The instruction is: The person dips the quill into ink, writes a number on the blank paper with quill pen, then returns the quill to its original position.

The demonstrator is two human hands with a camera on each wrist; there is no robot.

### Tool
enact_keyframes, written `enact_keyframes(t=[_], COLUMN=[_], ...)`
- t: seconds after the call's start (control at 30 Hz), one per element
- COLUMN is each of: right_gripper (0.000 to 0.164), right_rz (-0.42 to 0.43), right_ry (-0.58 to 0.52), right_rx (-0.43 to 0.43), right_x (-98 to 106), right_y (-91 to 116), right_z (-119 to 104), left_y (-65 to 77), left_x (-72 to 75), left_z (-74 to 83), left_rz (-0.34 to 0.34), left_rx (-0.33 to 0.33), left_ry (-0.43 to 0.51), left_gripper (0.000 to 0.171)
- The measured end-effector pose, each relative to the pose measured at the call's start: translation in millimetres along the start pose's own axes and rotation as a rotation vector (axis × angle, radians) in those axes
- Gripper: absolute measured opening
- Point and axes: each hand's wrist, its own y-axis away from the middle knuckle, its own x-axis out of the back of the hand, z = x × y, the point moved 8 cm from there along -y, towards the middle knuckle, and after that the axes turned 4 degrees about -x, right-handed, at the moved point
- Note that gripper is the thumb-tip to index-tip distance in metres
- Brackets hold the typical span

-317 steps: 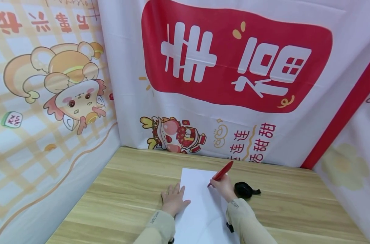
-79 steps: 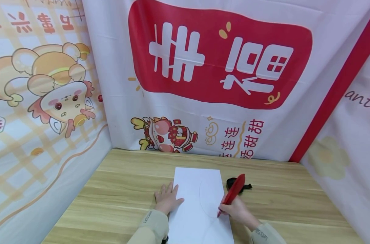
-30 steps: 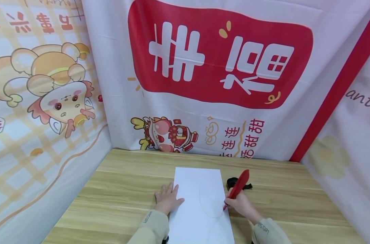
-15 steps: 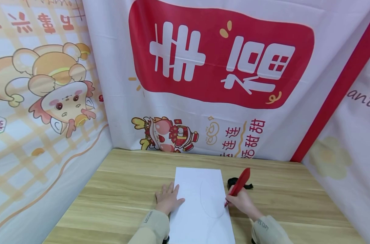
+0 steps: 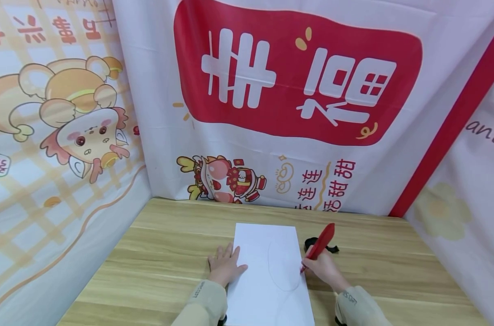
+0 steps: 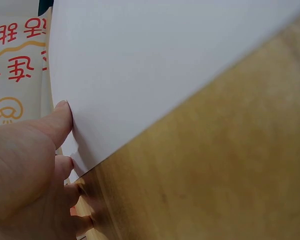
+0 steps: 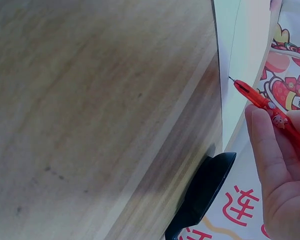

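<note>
A white sheet of paper [image 5: 257, 294] lies upright on the wooden table. My left hand [image 5: 224, 268] rests flat at its left edge with spread fingers; in the left wrist view the thumb [image 6: 61, 120] lies over the paper's edge. My right hand [image 5: 325, 270] pinches a red pen [image 5: 322, 240] with a broad top. The pen tip touches the sheet near its right edge, where a thin U-shaped line [image 5: 269, 267] is drawn. The right wrist view shows the pen's thin dark point [image 7: 231, 78] and small printed figures on its barrel.
Just behind my right hand lies a round black object [image 5: 310, 243] with a short tail, partly hidden by the hand and pen. Wooden tabletop [image 5: 169, 240] surrounds the paper. Printed cloths hang at the back [image 5: 157, 90], left and right.
The curved line has appeared since the oldest frame. My right hand moved down the sheet, then rightward and up along its right side with the pen. The left hand stays at the left edge.
</note>
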Motion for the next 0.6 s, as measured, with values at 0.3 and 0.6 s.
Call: enact_keyframes(t=[0.3, 0.6], right_gripper=[0.013, 0.011], right_rz=[0.01, -0.011], right_ry=[0.01, -0.004], right_rx=[-0.004, -0.052], right_x=[0.5, -1.2], right_y=[-3.4, -6.0], right_z=[-0.6, -1.3], left_y=[0.7, 0.9], left_x=[0.4, 1.9], left_z=[0.6, 1.6], left_rz=[0.014, 0.017], left_rx=[-0.006, -0.013], left_ry=[0.002, 0.001], left_gripper=[0.066, 0.066])
